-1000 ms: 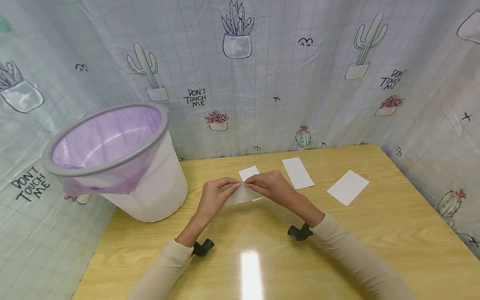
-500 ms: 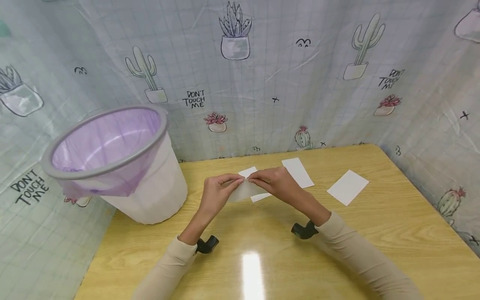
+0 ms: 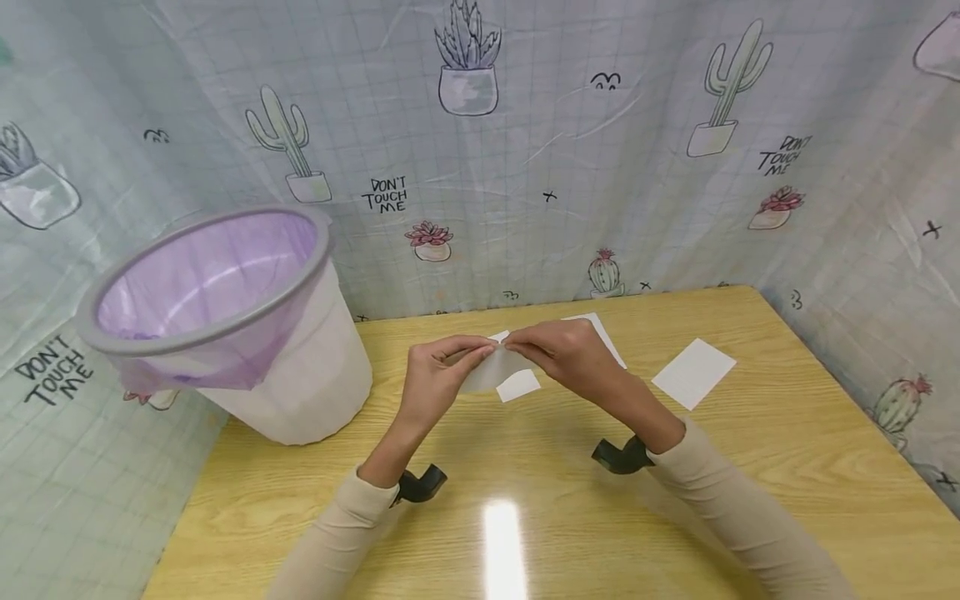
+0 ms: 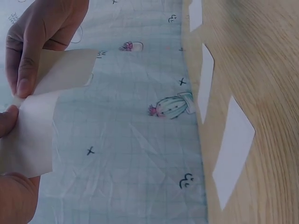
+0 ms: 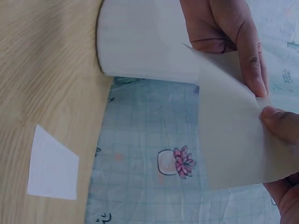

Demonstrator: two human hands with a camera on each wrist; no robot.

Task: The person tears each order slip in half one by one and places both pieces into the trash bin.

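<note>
Near the middle of the head view, my left hand [image 3: 431,383] and right hand [image 3: 573,354] meet fingertip to fingertip above the table. Between them hangs a thin whitish sheet of paper [image 3: 482,373], each hand pinching its top edge with thumb and fingers. The right wrist view shows the paper [image 5: 229,135] bent, with a split or fold running toward the pinching fingertips. In the left wrist view the paper [image 4: 32,135] spreads into two parts that come together at the thumbs; whether they are still joined there I cannot tell.
A white bin [image 3: 322,367] with a grey rim and purple liner [image 3: 217,275] stands at the left. On the wooden table [image 3: 420,550] lie white paper pieces: one [image 3: 519,385] behind my hands, one [image 3: 603,333] partly hidden, one [image 3: 693,372] farther right. A printed curtain [image 3: 510,167] encloses the back.
Both hands have risen a little and shifted slightly right, the right hand more so. The paper between them has moved with them, and a different part of the sheet behind shows.
</note>
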